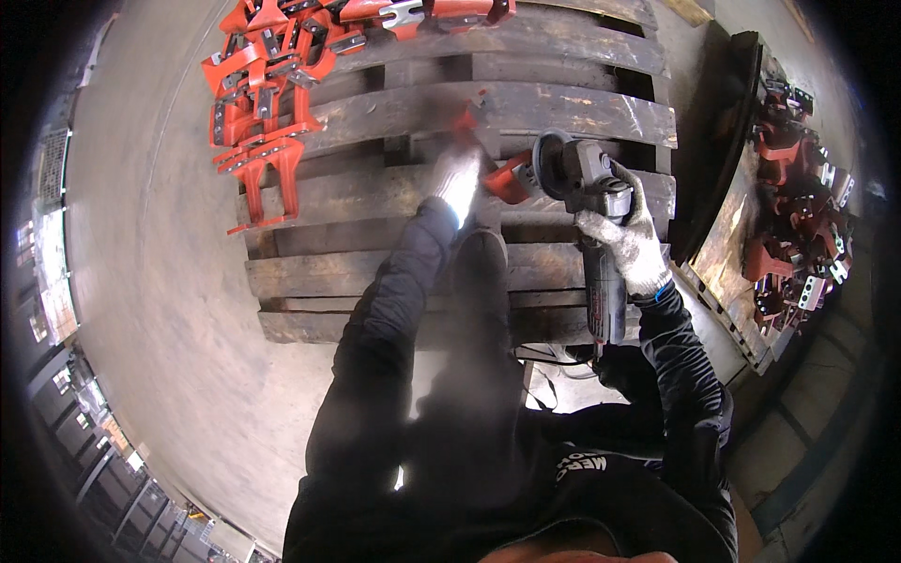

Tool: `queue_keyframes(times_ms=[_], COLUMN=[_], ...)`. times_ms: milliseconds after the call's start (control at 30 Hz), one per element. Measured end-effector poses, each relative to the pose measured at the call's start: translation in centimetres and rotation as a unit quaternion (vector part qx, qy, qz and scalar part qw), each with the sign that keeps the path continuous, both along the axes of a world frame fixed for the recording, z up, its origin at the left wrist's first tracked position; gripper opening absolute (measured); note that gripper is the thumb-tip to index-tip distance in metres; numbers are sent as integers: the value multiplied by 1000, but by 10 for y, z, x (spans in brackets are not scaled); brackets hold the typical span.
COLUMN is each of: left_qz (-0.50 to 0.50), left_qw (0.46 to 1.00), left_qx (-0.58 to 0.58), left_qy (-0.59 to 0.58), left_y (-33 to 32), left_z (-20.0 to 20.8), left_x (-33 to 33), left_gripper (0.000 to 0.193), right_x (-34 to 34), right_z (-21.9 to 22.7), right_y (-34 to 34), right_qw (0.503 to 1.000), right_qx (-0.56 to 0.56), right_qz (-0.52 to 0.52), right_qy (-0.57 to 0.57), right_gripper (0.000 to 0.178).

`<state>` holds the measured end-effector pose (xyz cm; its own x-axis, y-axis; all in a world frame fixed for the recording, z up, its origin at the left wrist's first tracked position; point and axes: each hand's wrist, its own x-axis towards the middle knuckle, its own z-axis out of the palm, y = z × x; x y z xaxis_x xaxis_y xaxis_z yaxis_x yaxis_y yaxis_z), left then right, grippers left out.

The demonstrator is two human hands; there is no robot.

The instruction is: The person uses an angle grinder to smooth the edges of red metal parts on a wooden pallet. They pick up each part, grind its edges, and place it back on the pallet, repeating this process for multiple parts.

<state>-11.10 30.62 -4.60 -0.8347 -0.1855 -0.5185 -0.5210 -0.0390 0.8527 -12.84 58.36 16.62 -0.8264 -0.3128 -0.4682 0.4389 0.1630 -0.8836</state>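
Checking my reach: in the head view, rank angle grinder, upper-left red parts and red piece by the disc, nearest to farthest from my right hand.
1. Angle grinder, in the right hand.
2. Red piece, left, by the disc.
3. Red parts, upper left.

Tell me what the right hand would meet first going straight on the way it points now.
Most likely the head of the grinder that the right hand grips. Beyond that, the way looks free over the pallet boards as far as the picture shows; depth is hard to judge.
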Motion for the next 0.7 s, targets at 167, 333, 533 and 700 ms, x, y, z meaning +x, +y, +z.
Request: queue_keyframes(times_ms=[167, 333, 533, 700], left_qz=[4, 155, 221, 255], left_qw=[995, 930, 882, 935], left_qx=[93, 335, 414, 243], left_qy=[45, -3, -48, -48], left_y=[9, 3, 0, 20], left_z=[32, 39, 48, 88], left_x=[6, 10, 8, 6], left_gripper=[37, 39, 47, 54], right_x=[0, 3, 9, 14], right_z=[-13, -18, -14, -17], right_y=[6, 20, 25, 10], right_qw=[1000, 999, 994, 999], right_qx=[7, 18, 25, 32], right_qz=[2, 41, -9, -35], right_qy=[-1, -22, -103, 16], right_gripper=[83, 83, 82, 86])
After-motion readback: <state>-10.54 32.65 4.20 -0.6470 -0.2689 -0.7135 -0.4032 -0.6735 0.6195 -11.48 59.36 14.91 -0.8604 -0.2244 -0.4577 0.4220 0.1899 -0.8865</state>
